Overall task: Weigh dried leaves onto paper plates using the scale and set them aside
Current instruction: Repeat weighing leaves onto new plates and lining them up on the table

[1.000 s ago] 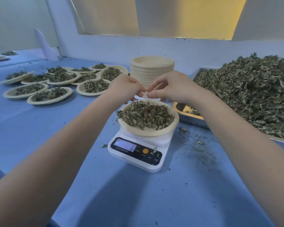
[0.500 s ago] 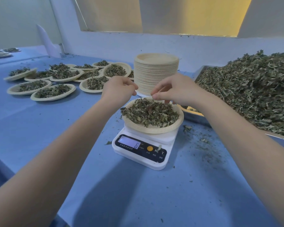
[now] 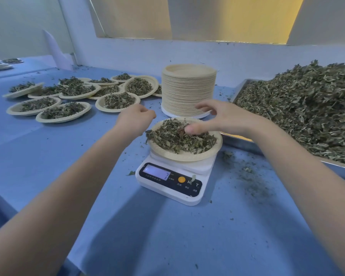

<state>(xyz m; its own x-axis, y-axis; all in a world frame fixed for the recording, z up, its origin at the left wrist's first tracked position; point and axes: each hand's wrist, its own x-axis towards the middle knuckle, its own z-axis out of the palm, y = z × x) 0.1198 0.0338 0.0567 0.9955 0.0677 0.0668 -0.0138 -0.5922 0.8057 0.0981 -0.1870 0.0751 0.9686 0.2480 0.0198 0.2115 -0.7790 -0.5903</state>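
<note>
paper plate (image 3: 184,155) level on scale (image 3: 170,183); right hand (image 3: 223,118) spread above.

Beige paper plates (image 3: 188,88), grey-green dried leaves (image 3: 299,108), white scale (image 3: 170,188) with black panel, blue tablecloth (image 3: 167,236).

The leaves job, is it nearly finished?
No. Done: about a dozen filled plates set aside left. In hand: the right hand touches leaves on the plate on the scale. Left: a tall stack of empty plates and a heaped tray.
</note>
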